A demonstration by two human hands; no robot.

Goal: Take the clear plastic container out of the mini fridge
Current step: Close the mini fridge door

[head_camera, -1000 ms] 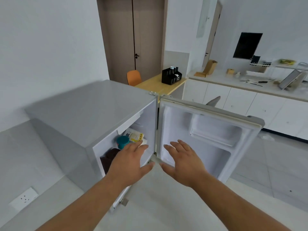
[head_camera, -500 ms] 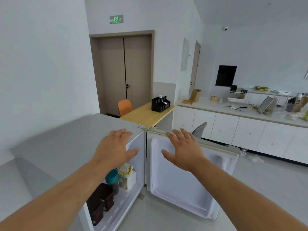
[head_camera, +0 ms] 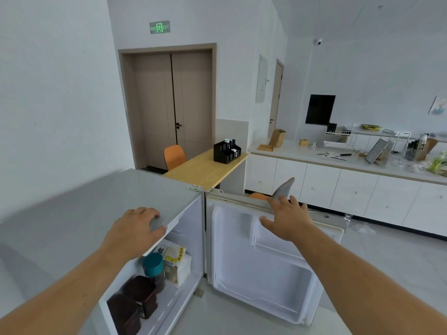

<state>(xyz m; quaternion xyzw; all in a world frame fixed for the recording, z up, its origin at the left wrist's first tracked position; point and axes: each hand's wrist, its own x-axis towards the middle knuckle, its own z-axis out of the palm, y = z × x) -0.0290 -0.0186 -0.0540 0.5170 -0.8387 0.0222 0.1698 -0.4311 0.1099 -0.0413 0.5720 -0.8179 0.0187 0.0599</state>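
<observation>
My left hand (head_camera: 135, 229) rests flat, fingers loose, on mini fridge (head_camera: 79, 209) top's front edge. Right hand (head_camera: 289, 217) spread, grasping nothing, on open door (head_camera: 261, 281) top rim at 3 o'clock. Inside: teal-lidded jar (head_camera: 152, 264), dark boxes (head_camera: 140, 296), labelled packet (head_camera: 176, 262). Cannot tell which is the clear plastic container.

White walls (head_camera: 60, 93) enclose the room; a taupe double door (head_camera: 173, 105) stands under a green exit sign (head_camera: 159, 27); an orange chair (head_camera: 174, 157) sits beside a wooden desk (head_camera: 205, 169); white cabinets (head_camera: 338, 187) line the right wall; pale grey floor (head_camera: 391, 257).
</observation>
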